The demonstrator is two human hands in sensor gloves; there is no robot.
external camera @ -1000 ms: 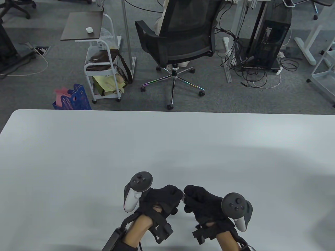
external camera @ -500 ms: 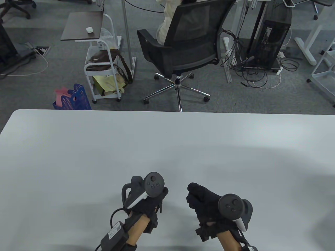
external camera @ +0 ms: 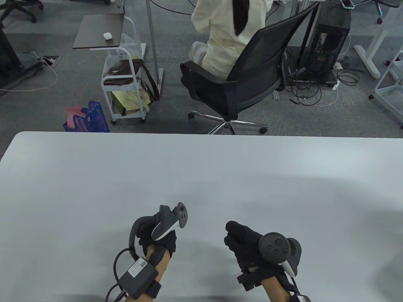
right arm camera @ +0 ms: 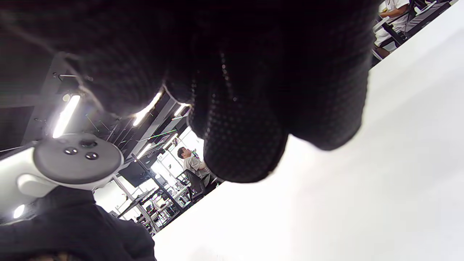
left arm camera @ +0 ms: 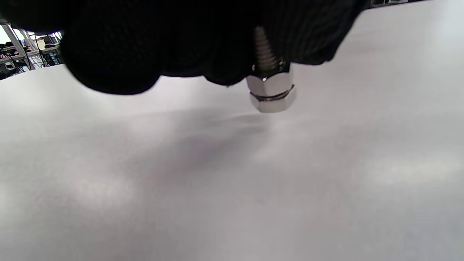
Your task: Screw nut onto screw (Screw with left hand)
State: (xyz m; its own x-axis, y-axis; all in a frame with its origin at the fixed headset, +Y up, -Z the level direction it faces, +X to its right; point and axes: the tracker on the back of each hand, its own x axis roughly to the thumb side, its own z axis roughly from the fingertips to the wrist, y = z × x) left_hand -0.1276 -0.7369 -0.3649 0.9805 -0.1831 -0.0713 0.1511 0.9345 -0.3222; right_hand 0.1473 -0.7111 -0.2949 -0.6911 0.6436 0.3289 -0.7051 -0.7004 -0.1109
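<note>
My left hand hovers low over the white table, rolled so its tracker lies on its side. In the left wrist view its fingers pinch the threaded shaft of a silver screw, which points down. The hex nut sits on the thread against the hex head, just above the table. My right hand is a short way to the right with its fingers curled in; nothing shows in it. The screw is hidden in the table view.
Beyond the table's far edge, a person in white sits on a black office chair close to the table. A white trolley and a blue basket stand on the floor at left.
The hands were together and have parted. My left hand has moved left and rolled over, taking the screw with the nut. The right hand stays put. The chair behind rolled closer.
</note>
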